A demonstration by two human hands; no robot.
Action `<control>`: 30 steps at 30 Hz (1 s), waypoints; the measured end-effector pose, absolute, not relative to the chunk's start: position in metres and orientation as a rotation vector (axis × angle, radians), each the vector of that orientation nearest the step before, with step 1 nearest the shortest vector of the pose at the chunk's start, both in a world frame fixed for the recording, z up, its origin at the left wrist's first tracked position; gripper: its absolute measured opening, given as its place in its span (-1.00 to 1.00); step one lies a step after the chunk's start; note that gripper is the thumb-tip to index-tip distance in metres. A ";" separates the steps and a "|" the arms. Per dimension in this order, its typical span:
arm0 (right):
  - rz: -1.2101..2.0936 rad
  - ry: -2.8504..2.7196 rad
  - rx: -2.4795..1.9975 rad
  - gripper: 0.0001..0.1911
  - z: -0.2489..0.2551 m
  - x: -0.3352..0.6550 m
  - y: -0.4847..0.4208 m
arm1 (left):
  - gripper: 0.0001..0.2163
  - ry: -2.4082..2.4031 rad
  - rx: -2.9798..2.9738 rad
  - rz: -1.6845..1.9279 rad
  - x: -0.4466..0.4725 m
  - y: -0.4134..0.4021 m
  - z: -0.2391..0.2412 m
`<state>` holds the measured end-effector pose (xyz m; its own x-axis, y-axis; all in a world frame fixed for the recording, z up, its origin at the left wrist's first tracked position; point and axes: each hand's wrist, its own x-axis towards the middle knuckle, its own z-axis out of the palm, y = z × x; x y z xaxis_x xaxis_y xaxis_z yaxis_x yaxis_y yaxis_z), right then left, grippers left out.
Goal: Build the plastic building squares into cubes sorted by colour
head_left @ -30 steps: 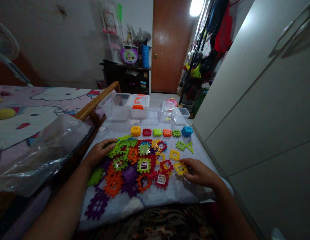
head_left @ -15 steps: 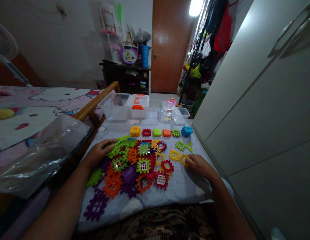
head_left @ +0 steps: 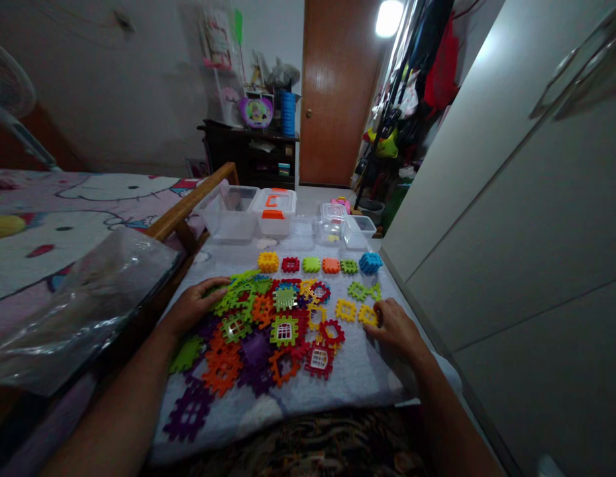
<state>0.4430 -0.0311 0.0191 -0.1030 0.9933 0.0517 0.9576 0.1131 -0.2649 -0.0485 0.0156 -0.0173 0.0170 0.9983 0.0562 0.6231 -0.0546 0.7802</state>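
My left hand [head_left: 201,303] lies with fingers stretched out along the left edge of a heap of interlocking plastic building tiles. Green tiles [head_left: 237,324] are nearest to it, with orange tiles [head_left: 223,364] and purple tiles [head_left: 191,411] closer to me. At the right, my right hand [head_left: 396,326] has its thumb and fingers around the right edge of a yellow window tile [head_left: 367,315], which lies flat on the cloth. Another yellow window tile [head_left: 346,310] sits just left of it. Behind these are green frame tiles [head_left: 358,290].
A row of sorted stacks runs across the back, from a yellow stack [head_left: 268,262] to a blue stack [head_left: 371,263]. Behind it stand clear plastic boxes [head_left: 233,222] and a lidded box with orange clips [head_left: 274,215]. A wooden bed rail [head_left: 189,205] borders the left, a wardrobe [head_left: 511,232] the right.
The yellow window tile under my right hand now lies flatter, beside the other yellow one. My right hand's fingers have shifted to its right edge. My left hand stays nearly still.
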 end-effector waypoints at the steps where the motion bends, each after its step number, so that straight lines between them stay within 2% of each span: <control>1: 0.224 -2.153 -1.912 -0.72 0.019 0.442 -0.030 | -0.46 1.659 1.739 0.855 -0.049 0.016 -0.017; 10: 0.332 -2.236 -1.620 -0.58 0.022 0.409 -0.014 | -0.43 1.663 1.744 0.893 -0.046 0.015 -0.014; 22: 0.299 -2.340 -1.703 -0.72 0.023 0.398 -0.010 | -0.44 1.640 1.728 0.873 -0.046 0.014 -0.016; 30: 0.270 -2.343 -1.682 -0.73 0.017 0.397 -0.005 | -0.42 1.653 1.741 0.919 -0.042 0.014 -0.012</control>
<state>0.3967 -0.0053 0.0173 -0.3060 0.9479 0.0889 0.9028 0.3186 -0.2890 -0.0425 0.0142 -0.0124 0.0036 0.9952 0.0980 0.6087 -0.0800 0.7893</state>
